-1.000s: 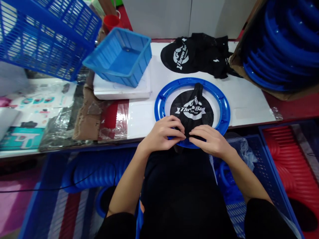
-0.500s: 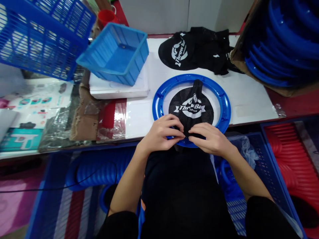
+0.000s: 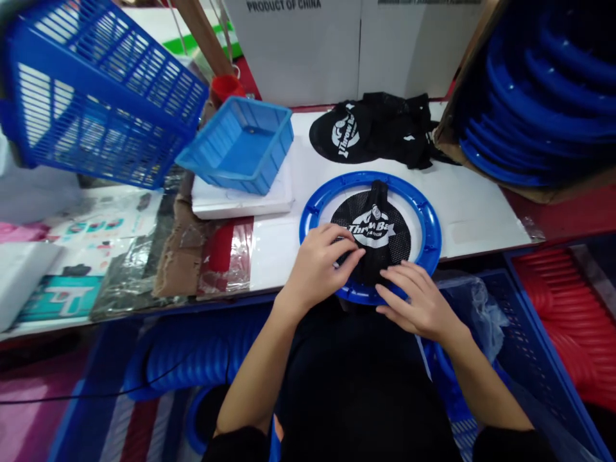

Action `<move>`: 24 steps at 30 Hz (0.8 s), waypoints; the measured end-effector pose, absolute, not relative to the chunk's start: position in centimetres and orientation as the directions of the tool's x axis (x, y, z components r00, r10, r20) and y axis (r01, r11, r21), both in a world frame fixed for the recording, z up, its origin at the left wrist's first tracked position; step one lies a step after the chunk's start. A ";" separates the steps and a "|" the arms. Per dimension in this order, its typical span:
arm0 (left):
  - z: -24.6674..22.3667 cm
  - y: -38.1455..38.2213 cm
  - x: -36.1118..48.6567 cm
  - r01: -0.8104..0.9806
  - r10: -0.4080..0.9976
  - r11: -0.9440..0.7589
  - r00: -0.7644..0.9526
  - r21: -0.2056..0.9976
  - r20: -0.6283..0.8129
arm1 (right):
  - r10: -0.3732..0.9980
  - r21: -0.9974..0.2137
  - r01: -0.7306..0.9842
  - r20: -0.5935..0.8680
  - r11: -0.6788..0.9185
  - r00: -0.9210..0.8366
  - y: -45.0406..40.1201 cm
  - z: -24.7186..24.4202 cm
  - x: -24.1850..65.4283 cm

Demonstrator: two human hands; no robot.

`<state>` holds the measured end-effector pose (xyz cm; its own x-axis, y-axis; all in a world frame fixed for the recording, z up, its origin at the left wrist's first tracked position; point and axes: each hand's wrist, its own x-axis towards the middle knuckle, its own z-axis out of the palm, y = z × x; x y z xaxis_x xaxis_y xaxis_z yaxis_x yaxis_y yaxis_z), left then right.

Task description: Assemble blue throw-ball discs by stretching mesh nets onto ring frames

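A blue plastic ring (image 3: 434, 226) lies on the white work surface in front of me. Inside it sits a round black mesh piece (image 3: 400, 249) with a white "Throw Ba..." print, and a folded black strip (image 3: 379, 192) runs up to the ring's far rim. Over the left near part of the ring, my left hand (image 3: 321, 264) is loosely curled, thumb apart from the bent fingers, nothing visible between them. At the near right edge is my right hand (image 3: 418, 301), fingers spread above the rim and the mesh. Both hands partly hide the ring's near side.
More black printed mesh pieces (image 3: 370, 131) lie behind the ring. A light-blue bin (image 3: 240, 151) rests on a white box, beside a tilted blue basket (image 3: 106, 96). At right, a carton holds blue rings (image 3: 529, 115). Below the table edge are red rings (image 3: 568, 308).
Both hands have come away from their pinch at the ring's near edge. The right moved right and its fingers spread; the left shifted over the mesh. The camera view has tilted up slightly.
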<state>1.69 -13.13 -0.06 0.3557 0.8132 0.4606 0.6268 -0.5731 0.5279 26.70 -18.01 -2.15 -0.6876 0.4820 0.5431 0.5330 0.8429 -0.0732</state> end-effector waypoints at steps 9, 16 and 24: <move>-1.1 -9.5 4.4 0.912 0.939 -0.332 0.297 0.241 0.170 | 0.445 -0.143 0.431 0.462 0.891 -0.767 -22.1 -0.2 26.0; -0.3 -2.7 1.7 0.509 0.695 -0.660 0.692 0.552 0.193 | 0.530 -0.243 0.477 0.508 0.845 -0.679 -6.7 2.6 28.4; 1.1 0.5 1.6 0.495 0.801 -0.409 0.597 0.766 0.042 | 0.490 -0.655 0.477 -0.183 0.586 -0.853 6.1 1.1 27.0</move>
